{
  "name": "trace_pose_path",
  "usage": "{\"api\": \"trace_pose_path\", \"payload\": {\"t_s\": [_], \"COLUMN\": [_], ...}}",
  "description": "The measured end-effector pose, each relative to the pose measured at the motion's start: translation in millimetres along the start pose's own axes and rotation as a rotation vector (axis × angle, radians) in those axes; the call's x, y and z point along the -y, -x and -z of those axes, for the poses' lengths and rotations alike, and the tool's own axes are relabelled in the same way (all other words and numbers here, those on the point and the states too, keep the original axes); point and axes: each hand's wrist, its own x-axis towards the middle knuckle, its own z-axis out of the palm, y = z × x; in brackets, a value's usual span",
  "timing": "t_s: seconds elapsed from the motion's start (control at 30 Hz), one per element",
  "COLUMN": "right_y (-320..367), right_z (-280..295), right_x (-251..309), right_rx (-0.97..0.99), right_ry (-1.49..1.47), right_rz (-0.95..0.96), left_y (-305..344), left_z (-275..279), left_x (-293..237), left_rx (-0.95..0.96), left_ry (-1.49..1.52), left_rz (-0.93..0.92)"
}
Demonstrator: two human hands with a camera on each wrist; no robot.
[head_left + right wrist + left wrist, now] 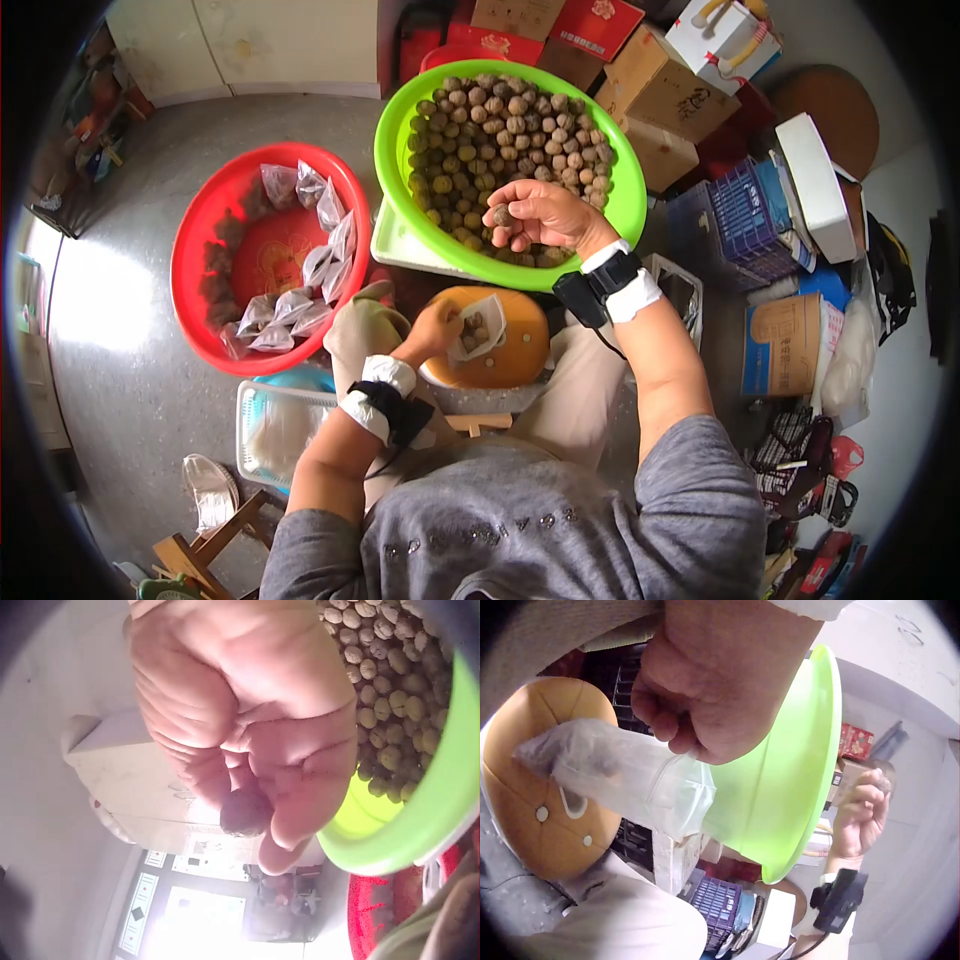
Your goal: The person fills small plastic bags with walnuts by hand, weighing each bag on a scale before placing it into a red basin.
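Note:
My left hand (pixel 432 332) grips the upper edge of a clear plastic bag (pixel 634 776), whose mouth stands open over an orange stool seat (pixel 522 362). Several walnuts (pixel 474 330) lie inside the bag. Above the near part of a large green basin (pixel 636 190), my right hand (pixel 552 214) pinches a single walnut (pixel 246 813) between thumb and fingers, palm toward the wrist camera. The basin holds a broad heap of walnuts (pixel 520 125).
Filled plastic bags (pixel 318 265) line the inside of a red basin (pixel 183 250) at the left. A white basket (pixel 245 430) with plastic bags stands below it. Cardboard boxes (pixel 660 90) and a purple crate (pixel 755 225) are stacked on the right.

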Motion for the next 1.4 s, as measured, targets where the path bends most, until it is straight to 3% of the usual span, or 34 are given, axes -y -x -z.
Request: {"api": "trace_pose_path", "payload": {"t_s": [0.1,0.23,0.27,0.3,0.37,0.5,0.6,0.63,0.8,0.9,0.97,1.03,1.1,1.17,1.2,1.23,1.4], "right_y": [24.1,33.3,31.9,32.2,34.0,36.7,43.0,37.9,-2.7,-32.0,-51.6,-62.9,-78.2,-105.0,-108.0,-115.9,-126.8], "right_z": [-23.1,-44.5,-47.1,-53.8,-60.6,-60.3,-64.6,-53.0,18.3,53.4,86.8,80.0,73.9,102.9,93.9,103.4,115.8], "right_x": [-20.1,-56.8,-68.2,-75.5,-89.4,-81.4,-47.8,-45.3,-1.6,10.6,5.4,7.4,-0.9,-32.9,-37.6,-50.7,-70.9], "right_rx": [-0.024,-0.122,-0.132,-0.172,-0.297,-0.246,-0.089,-0.074,-0.255,-0.485,-0.51,-0.507,-0.473,-0.404,-0.425,-0.388,-0.48], "right_ry": [0.112,0.473,0.625,1.021,1.25,1.059,0.544,0.607,0.752,0.968,1.022,1.003,1.293,1.673,1.671,1.754,1.864], "right_rz": [0.013,-0.125,-0.101,0.047,0.058,-0.025,-0.085,0.06,-0.057,-0.158,-0.246,-0.288,-0.278,-0.173,-0.271,-0.193,-0.273], "left_y": [7.6,10.8,11.1,11.3,9.8,10.3,9.5,9.4,8.9,9.5,9.6,9.4,10.1,10.2,10.9,10.4,8.9], "left_z": [10.4,11.8,12.3,12.0,10.4,11.0,10.4,10.4,11.0,11.9,10.8,12.0,13.2,12.5,12.2,13.0,12.8], "left_x": [-26.7,-28.0,-28.8,-27.2,-25.3,-26.0,-24.7,-24.4,-29.3,-35.1,-32.7,-33.2,-36.5,-34.7,-34.7,-34.5,-34.5], "left_rx": [-0.002,0.008,0.014,0.014,0.014,0.016,0.011,-0.002,0.003,0.023,0.018,0.015,0.017,0.024,0.032,0.04,0.059], "left_ry": [-0.088,0.001,-0.014,-0.014,-0.01,-0.001,-0.039,-0.079,-0.08,-0.062,-0.064,-0.065,-0.066,-0.057,-0.039,-0.022,-0.02], "left_rz": [0.046,0.07,0.071,0.077,0.082,0.088,0.067,0.022,0.013,0.089,0.097,0.102,0.105,0.102,0.112,0.122,0.13]}}
